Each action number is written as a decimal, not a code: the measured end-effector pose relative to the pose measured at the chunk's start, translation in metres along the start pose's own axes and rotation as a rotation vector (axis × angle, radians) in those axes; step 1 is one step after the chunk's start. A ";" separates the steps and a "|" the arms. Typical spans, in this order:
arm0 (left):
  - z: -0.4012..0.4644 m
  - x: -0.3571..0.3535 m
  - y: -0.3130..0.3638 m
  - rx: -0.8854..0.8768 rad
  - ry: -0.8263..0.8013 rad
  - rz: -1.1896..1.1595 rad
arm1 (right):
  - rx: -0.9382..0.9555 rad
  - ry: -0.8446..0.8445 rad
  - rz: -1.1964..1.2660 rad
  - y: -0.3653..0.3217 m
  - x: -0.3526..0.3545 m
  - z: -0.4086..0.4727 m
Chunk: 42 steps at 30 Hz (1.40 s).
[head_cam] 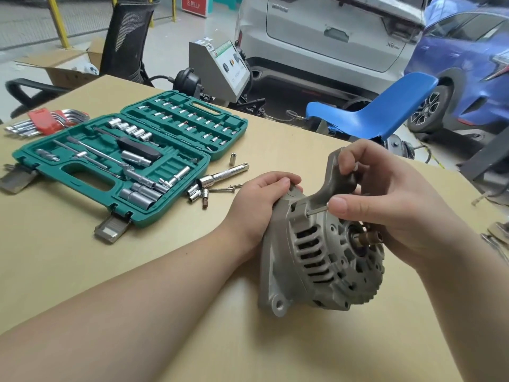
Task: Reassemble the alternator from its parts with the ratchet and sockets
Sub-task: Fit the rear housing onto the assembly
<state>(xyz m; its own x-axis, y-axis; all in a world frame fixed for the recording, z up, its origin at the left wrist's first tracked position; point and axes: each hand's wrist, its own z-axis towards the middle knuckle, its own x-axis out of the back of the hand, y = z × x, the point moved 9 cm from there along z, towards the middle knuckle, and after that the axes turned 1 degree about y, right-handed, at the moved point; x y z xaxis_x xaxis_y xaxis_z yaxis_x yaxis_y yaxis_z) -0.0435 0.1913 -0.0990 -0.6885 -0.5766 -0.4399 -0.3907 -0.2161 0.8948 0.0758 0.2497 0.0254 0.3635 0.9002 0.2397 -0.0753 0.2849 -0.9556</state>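
On a tan workbench (82, 271) in a garage, an open green socket case (129, 158) lies at left. The left hand (256, 208) grips the alternator (316, 252) standing near the bench's middle. The right hand (385, 199) pinches a thin bolt (316, 211) entering its housing.

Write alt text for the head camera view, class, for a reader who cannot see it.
A person's left hand steadies a grey alternator on a tan table while the right hand pinches a long bolt into its housing. An open green socket set and loose sockets lie to the left.
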 end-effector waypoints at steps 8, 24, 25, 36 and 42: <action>0.000 0.001 -0.001 -0.007 -0.002 0.006 | 0.174 0.052 -0.786 -0.037 -0.005 -0.017; 0.002 0.003 -0.005 -0.010 0.008 -0.005 | 0.089 0.313 -0.784 0.002 -0.026 -0.062; 0.002 0.004 -0.005 -0.012 0.013 0.000 | 0.124 0.341 -0.767 0.002 -0.026 -0.064; 0.002 0.006 -0.001 -0.041 0.035 0.059 | 0.270 0.410 -0.646 -0.001 -0.026 -0.072; 0.001 0.003 -0.002 -0.037 0.032 0.078 | 0.255 0.454 -0.660 0.000 -0.015 -0.075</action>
<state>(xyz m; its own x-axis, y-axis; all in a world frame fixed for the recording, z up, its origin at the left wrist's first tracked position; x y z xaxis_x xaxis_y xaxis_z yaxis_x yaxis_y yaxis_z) -0.0457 0.1909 -0.1029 -0.6957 -0.6177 -0.3667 -0.3137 -0.1979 0.9287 0.1400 0.2115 0.0089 0.7408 0.3181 0.5916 0.0964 0.8212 -0.5624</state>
